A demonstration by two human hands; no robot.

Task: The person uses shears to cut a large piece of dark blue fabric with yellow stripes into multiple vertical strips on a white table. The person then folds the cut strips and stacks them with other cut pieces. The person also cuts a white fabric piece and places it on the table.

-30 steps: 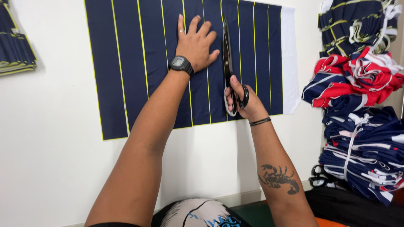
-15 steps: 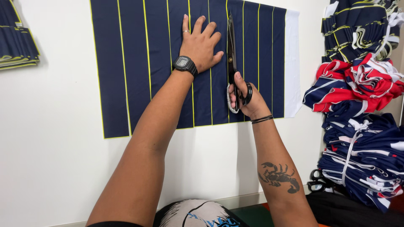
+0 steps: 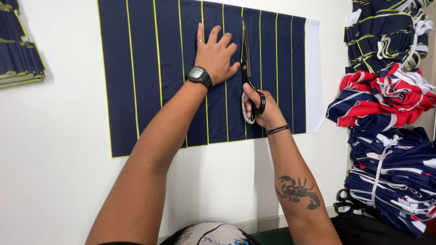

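Observation:
A navy fabric sheet (image 3: 145, 77) with thin yellow stripes lies flat on a white table (image 3: 54, 149). My left hand (image 3: 215, 54), with a black watch on the wrist, presses flat on the fabric, fingers spread. Just to its right, my right hand (image 3: 259, 106) grips the handles of black scissors (image 3: 247, 68). Their blades point away from me along a yellow stripe, lying in the fabric.
Bundles of folded navy, red and white striped fabric (image 3: 390, 104) are stacked along the right side. A small pile of navy pieces (image 3: 20, 59) sits at the far left. Another pair of black scissors (image 3: 345, 204) lies at the lower right.
The scissors and my right hand have stayed on the same stripe, edging slightly farther along the fabric. My left hand keeps pressing the cloth beside them.

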